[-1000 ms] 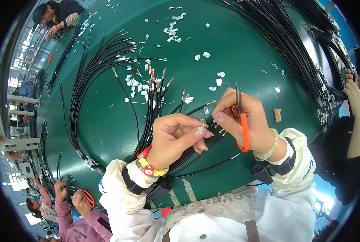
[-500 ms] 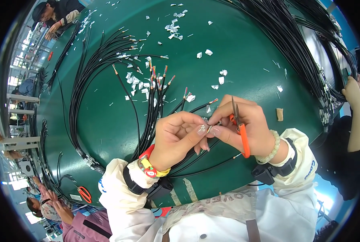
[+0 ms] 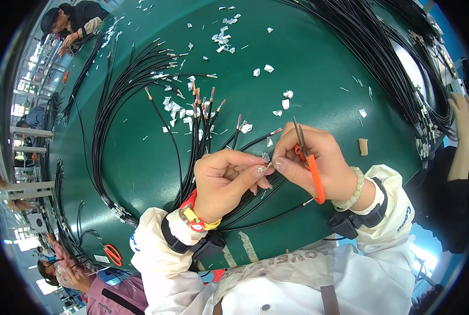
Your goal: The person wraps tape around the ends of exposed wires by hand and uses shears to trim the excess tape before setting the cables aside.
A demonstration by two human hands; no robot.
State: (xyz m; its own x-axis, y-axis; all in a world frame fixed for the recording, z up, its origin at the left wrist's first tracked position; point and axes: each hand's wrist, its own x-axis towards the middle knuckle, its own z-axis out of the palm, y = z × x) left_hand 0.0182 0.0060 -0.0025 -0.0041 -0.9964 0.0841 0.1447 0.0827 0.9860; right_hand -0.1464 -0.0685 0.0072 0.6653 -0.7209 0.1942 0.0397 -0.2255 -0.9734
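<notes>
Fingertips and thumb of my left hand (image 3: 225, 181) are closed on a cable end (image 3: 268, 165), mostly hidden by the fingers. My right hand (image 3: 318, 157) pinches at the same spot, its fingertips almost meeting the left ones. Orange-handled scissors (image 3: 316, 184) hang in my right hand, their metal blades pointing up and away from me. Just beyond and left of my hands lies a bunch of black cables (image 3: 196, 142) with stripped ends showing coloured wires. Another stripped cable (image 3: 261, 139) runs behind my fingers.
White scraps (image 3: 174, 107) litter the green table (image 3: 318, 68). A curved cable bundle (image 3: 99, 136) lies left, thick black bundles (image 3: 371, 58) at the far right. A tan piece (image 3: 363, 147) sits right of my hand; other scissors (image 3: 112, 254) lie lower left. Other people work around the table.
My right hand has shifted slightly and its scissors have tilted a little to the left. Both hands keep pinching at the cable end. At the right edge, another person's hand has moved.
</notes>
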